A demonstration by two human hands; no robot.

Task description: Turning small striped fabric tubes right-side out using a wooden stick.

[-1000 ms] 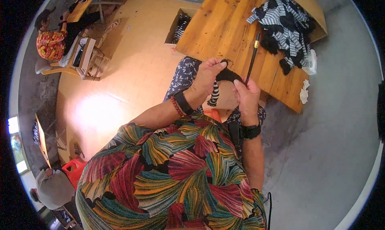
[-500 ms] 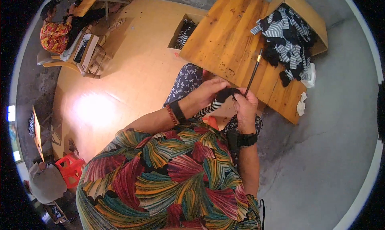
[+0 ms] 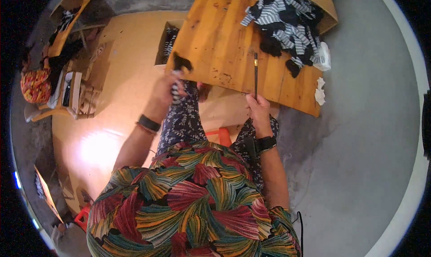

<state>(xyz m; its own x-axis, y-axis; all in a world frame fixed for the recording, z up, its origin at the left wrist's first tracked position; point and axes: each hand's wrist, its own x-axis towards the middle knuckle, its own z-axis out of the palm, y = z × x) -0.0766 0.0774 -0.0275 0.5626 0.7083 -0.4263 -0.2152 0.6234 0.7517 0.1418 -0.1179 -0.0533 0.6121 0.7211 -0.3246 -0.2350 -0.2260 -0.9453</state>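
In my left hand [image 3: 167,90], which is a little blurred by motion, is a black-and-white striped sock [image 3: 182,63]. Its black end sticks up beyond the fingers at the table's left front corner. My right hand [image 3: 259,109] is closed around the lower end of a thin black stick [image 3: 256,77] with a gold band near its top. The stick stands nearly upright, in front of the wooden table's front edge in this view. Farther back on the table lies a heap of grey-striped and black socks [image 3: 287,32].
The heap spills from a cardboard box [image 3: 330,15] on the wooden table [image 3: 215,46]. Left of the table stands a carton [image 3: 160,55] holding striped pieces. A white packet [image 3: 324,57] and crumpled tissue [image 3: 319,93] lie at the right edge. Another person [image 3: 36,86] sits far left.
My hands have come apart. The left hand has carried the sock leftward to the table's corner, away from the stick. My right hand still holds the stick, now more upright. The view has shifted.
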